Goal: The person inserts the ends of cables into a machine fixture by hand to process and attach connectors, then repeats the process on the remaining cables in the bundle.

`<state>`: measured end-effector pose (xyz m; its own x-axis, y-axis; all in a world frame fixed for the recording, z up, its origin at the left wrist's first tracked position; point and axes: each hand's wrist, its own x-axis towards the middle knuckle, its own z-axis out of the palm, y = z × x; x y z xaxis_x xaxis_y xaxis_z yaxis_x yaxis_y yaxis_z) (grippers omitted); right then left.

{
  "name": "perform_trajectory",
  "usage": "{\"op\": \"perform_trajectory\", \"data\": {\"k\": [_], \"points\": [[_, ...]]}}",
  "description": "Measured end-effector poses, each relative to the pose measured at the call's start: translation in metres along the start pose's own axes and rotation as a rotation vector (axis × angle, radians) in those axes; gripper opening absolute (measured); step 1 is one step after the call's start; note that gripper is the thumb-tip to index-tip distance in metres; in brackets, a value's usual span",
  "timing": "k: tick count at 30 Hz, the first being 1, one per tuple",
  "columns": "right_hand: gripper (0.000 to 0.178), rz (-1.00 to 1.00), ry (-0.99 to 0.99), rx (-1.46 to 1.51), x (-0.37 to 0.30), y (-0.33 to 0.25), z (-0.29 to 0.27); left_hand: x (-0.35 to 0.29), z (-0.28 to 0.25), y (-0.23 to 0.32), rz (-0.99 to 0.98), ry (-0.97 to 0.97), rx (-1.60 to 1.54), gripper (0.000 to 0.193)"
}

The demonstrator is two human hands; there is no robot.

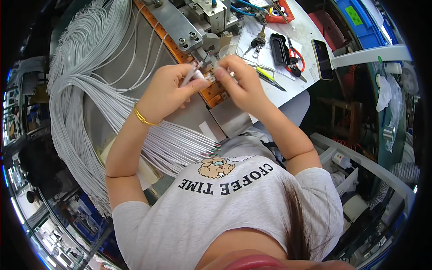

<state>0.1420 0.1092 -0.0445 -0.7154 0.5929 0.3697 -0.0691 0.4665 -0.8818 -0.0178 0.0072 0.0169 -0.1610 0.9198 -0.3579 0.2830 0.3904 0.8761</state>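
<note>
My left hand (173, 87) is closed in a pinch on the end of a grey-white cable (189, 75), held up in front of the metal press (209, 42). Close beside it, my right hand (241, 83) has its thumb and fingers pressed together. Whatever lies between those fingertips is too small to make out. Both hands hover over the orange base (211, 96) of the press, fingertips a short way apart. A thick bundle of grey-white cables (112, 101) spreads to the left, its stripped, coloured ends (211, 148) reaching under my left forearm toward my lap.
On the white table at right lie keys (258, 41), a black case (279, 49), red-handled pliers (297, 60), a yellow-green pen (265, 73) and a phone (322, 60). A red tray (281, 11) and blue bin (360, 22) stand farther back. A white metal frame (373, 54) borders the right.
</note>
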Motion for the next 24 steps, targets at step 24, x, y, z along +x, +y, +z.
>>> {"op": "perform_trajectory", "data": {"k": [24], "points": [[0.012,-0.008,0.067,0.131,0.006,0.002,-0.005,0.006,0.005,-0.016,0.174,0.057,0.131,0.027]]}}
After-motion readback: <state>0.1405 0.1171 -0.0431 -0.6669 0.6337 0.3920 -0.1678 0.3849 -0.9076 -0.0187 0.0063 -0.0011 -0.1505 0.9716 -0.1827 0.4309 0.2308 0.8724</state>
